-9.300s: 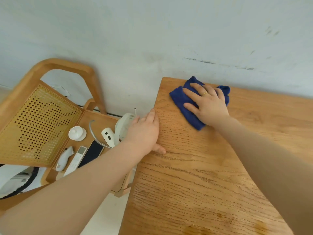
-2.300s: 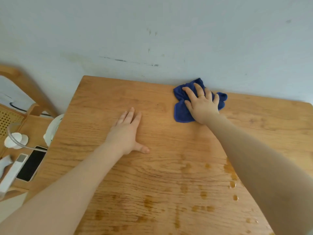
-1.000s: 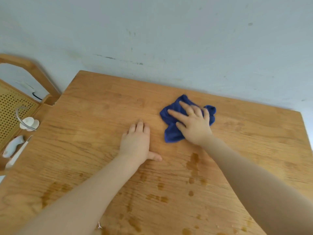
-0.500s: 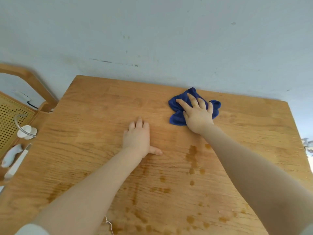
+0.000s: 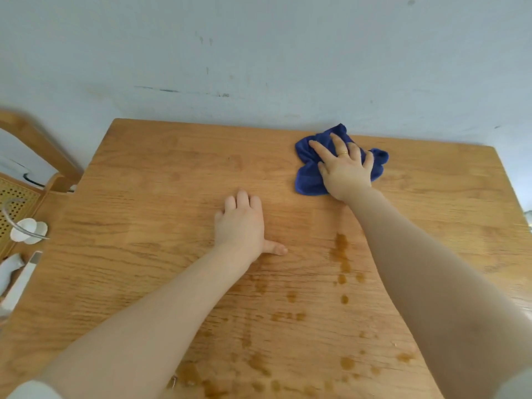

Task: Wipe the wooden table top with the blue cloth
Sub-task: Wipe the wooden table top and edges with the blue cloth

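The person's right hand (image 5: 344, 171) is pressing down on a crumpled dark-blue cloth (image 5: 309, 180) with its fingers spread nearly flat, pinning rather than gripping it, at the far edge of the light oak-grained wooden table top (image 5: 161, 174), close to the pale blue-grey wall (image 5: 259, 53). The left hand (image 5: 243, 226) is lying palm-down near the middle of the wood, fingers straight and thumb out to the side, holding nothing and apparently bracing the body. Between the two forearms and nearer the camera, a trail of dark wet spots and streaks (image 5: 341, 254) is sitting on the wood, well apart from the cloth. The main risk, as I judge it, is that the wiping stays along the back edge and these wet patches are left to soak into the grain. Because the cloth is bunched up, only a small part is meeting the wood, so a pass could smear the liquid instead of lifting it. A flat palm could also slide off the fabric. At the left, a wooden cane-backed chair (image 5: 34, 145) is holding small white items (image 5: 27, 230).
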{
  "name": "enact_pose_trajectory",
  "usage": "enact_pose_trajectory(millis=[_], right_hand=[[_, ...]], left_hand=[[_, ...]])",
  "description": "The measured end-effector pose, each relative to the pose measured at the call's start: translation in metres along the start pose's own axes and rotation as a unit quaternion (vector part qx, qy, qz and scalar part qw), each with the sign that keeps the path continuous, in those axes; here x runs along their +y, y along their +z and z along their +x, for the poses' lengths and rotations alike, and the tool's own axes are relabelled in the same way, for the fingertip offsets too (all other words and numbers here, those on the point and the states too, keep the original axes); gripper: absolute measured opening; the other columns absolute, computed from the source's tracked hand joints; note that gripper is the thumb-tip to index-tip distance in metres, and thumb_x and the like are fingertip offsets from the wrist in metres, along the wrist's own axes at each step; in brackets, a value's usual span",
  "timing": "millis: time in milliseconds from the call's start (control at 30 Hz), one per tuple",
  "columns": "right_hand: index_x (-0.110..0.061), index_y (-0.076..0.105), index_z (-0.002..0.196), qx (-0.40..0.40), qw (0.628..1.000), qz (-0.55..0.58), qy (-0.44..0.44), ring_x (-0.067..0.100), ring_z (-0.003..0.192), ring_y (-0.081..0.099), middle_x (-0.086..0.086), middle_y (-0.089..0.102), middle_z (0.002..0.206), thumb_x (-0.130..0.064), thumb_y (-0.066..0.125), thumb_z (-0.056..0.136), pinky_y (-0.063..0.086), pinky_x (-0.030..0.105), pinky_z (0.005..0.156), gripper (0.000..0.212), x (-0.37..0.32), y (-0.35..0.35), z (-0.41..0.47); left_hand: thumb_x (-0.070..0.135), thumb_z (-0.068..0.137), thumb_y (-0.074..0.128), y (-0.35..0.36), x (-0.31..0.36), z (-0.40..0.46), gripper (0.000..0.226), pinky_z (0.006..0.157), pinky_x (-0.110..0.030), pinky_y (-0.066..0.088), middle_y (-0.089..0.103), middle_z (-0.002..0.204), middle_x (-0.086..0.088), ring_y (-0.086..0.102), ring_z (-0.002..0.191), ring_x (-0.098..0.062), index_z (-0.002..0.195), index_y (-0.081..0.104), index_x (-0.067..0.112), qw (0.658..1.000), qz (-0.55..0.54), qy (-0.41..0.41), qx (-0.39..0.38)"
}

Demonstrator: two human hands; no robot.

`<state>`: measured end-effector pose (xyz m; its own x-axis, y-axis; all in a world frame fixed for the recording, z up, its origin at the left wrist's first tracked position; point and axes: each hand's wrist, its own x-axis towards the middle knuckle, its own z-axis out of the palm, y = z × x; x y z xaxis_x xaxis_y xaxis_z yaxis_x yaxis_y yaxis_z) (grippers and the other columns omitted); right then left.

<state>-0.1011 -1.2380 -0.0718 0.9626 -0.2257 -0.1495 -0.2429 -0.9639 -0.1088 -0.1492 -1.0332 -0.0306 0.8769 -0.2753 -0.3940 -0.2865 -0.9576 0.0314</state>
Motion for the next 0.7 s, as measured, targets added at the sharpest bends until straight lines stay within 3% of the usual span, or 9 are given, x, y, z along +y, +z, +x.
enact_pose_trajectory(millis=[133,300,367,500,700], right_hand=[[-0.047,0.016,0.143,0.007,1.0,0.007,-0.01,0.03,0.14,0.01,0.001,0.007,0.158,-0.036,0.027,0.099,0.006,0.055,0.111,0.046,-0.02,0.005,-0.05],[-0.047,0.025,0.141,0.002,0.994,-0.011,-0.105,0.032,0.138,0.02,-0.001,0.017,0.156,-0.04,0.023,0.096,0.012,0.054,0.107,0.046,-0.006,0.007,-0.066],[-0.046,0.031,0.139,0.036,0.996,-0.017,-0.077,0.034,0.135,0.027,0.001,0.025,0.154,-0.045,0.018,0.09,0.018,0.053,0.105,0.051,0.008,0.007,-0.038],[-0.046,0.021,0.142,0.024,0.998,0.018,0.05,0.031,0.14,0.012,0.001,0.012,0.157,-0.038,0.027,0.098,0.008,0.057,0.11,0.044,0.013,0.003,0.009],[-0.045,0.025,0.141,0.025,1.0,-0.001,-0.016,0.034,0.138,0.019,0.004,0.018,0.156,-0.046,0.016,0.09,0.01,0.057,0.108,0.052,0.011,0.01,-0.071]], left_hand=[[0.076,0.055,0.065,-0.003,0.0,0.001,0.105,0.099,-0.039,0.034,0.033,0.136,-0.007,0.032,0.125,-0.026,0.131,0.033,0.011,1.0,-0.004,0.003,0.006],[0.076,0.057,0.063,-0.001,0.001,0.002,0.103,0.1,-0.04,0.033,0.032,0.134,-0.007,0.032,0.122,-0.027,0.13,0.032,0.011,1.0,0.004,0.008,0.002],[0.077,0.058,0.061,0.002,0.0,0.004,0.104,0.102,-0.041,0.031,0.029,0.137,-0.008,0.03,0.124,-0.028,0.131,0.03,0.01,1.0,0.009,0.009,0.0],[0.077,0.058,0.062,0.001,0.0,0.005,0.103,0.1,-0.041,0.032,0.028,0.137,-0.009,0.028,0.125,-0.028,0.131,0.03,0.011,1.0,0.009,0.008,-0.007],[0.072,0.059,0.065,-0.005,0.005,0.002,0.104,0.101,-0.04,0.033,0.024,0.143,-0.01,0.024,0.132,-0.03,0.134,0.029,0.01,1.0,-0.005,0.0,-0.03]])
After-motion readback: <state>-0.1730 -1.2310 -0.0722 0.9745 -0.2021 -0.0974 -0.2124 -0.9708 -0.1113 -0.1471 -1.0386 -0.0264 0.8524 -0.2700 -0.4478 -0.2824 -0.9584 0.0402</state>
